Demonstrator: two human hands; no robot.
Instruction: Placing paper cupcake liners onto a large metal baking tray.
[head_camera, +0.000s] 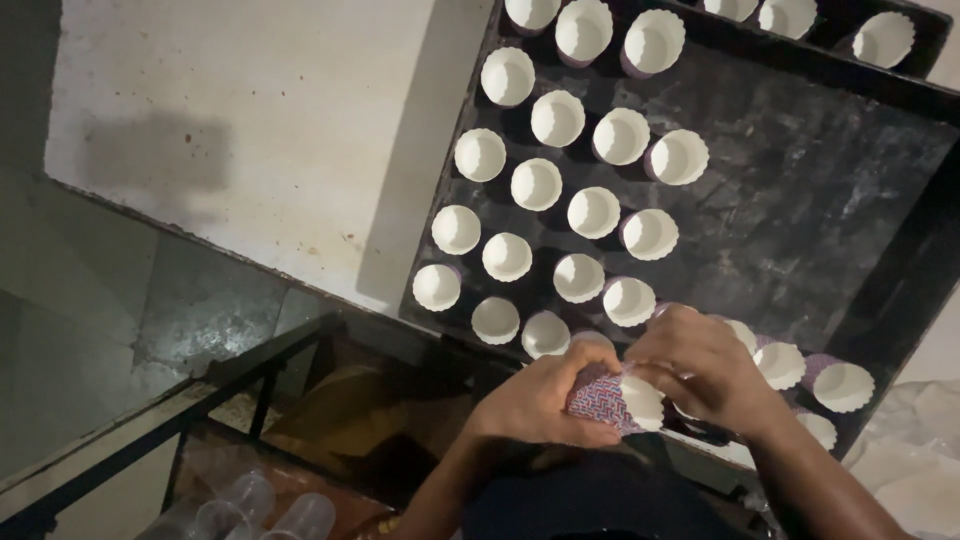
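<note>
The left hand wraps around a stack of patterned paper cups, lying on its side just over the near edge of the black tray — held that way so the open end faces the right hand. The right hand's fingers pinch the rim of the end cup, closed on it, apparently to peel one off. White-lined cups stand upright in slanted rows on the tray, mouths up, close but apart. The tray rests on a pale counter; clear plastic cups lie lower left.
</note>
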